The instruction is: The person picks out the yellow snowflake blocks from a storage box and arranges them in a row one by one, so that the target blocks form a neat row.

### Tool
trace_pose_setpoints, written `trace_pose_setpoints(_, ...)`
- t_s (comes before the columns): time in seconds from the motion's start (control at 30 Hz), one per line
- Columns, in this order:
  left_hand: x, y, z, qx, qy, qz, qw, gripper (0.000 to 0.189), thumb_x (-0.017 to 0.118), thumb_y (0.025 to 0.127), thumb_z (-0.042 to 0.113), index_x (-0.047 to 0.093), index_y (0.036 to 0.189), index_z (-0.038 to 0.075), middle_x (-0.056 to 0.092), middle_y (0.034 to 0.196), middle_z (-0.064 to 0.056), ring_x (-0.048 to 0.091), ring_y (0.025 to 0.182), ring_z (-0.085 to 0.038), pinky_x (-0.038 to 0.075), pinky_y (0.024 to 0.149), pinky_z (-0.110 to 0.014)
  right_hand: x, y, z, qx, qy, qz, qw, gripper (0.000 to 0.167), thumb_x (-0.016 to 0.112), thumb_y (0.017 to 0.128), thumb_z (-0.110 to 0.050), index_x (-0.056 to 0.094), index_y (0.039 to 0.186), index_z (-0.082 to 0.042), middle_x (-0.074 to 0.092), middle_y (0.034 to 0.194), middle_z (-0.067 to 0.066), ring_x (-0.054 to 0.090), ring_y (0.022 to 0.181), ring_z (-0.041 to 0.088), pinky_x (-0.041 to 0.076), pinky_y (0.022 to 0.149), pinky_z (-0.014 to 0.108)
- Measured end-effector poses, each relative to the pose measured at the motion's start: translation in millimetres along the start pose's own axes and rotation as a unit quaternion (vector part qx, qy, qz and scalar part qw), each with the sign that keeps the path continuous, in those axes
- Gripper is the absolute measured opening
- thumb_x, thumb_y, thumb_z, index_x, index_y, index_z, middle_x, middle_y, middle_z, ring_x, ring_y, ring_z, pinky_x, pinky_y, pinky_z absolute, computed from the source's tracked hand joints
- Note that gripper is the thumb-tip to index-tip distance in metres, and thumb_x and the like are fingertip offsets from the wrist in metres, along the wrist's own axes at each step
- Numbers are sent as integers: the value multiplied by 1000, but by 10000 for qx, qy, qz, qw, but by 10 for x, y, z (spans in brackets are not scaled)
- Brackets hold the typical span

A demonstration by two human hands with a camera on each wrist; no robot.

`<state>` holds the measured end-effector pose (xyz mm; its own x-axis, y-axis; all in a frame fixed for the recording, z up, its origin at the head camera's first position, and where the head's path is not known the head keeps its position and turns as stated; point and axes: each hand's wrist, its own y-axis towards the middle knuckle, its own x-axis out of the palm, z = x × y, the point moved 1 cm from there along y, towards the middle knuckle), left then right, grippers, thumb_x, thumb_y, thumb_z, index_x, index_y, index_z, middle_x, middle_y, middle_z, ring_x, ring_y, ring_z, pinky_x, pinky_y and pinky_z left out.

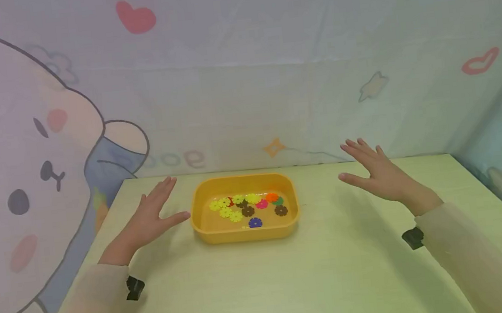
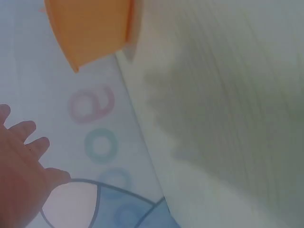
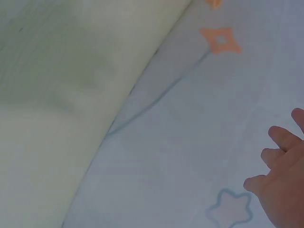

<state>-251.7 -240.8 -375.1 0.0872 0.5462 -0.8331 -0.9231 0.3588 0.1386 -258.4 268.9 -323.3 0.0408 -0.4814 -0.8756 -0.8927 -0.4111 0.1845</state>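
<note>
An orange-yellow plastic tray (image 1: 202, 217) stands on the pale green table (image 1: 265, 287) toward its far edge. Inside lie several flower-shaped plastic discs (image 1: 247, 209) in yellow, brown, pink, orange, green and blue. My left hand (image 1: 155, 212) hovers flat just left of the tray, fingers straight and spread, holding nothing. My right hand (image 1: 374, 170) is raised over the table well to the right of the tray, fingers also straight and empty. In the left wrist view a corner of the tray (image 2: 90, 28) and my left hand (image 2: 21, 171) show; the right wrist view shows only my right hand's fingers (image 3: 280, 190).
A cartoon-printed cloth backdrop (image 1: 242, 76) rises behind the table's far edge and along both sides. Bare tabletop stretches in front of the tray and to its right. Black wrist-camera straps (image 1: 134, 287) sit on both sleeves.
</note>
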Motion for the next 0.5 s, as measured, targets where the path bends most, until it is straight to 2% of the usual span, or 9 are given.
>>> trace_pose_setpoints(0.1,47,28,61,17,-470,-7,9989,94,65,89,46,6,157,20,4,163,-8,1,148,-33,-4,114,-63,45,145,-194,-191,401,85,9990,75,58,95,-41,24,154,-10,19,160,9,-1,149,25,-6,118,52)
trace_pose_setpoints(0.27,125,63,155,-196,-1142,9,9933,95,67,89,43,3,156,26,2,163,-6,3,148,-34,8,114,-64,198,388,-482,-384,641,160,9971,74,61,93,-41,29,152,-10,24,159,7,6,149,25,0,120,50)
trace_pose_setpoints(0.5,273,96,105,-500,-1622,133,9854,93,68,88,41,5,155,34,3,163,-3,5,147,-37,11,112,-67,528,704,-745,-176,1295,332,9909,68,59,94,-41,32,151,-16,28,157,6,16,147,26,19,117,54)
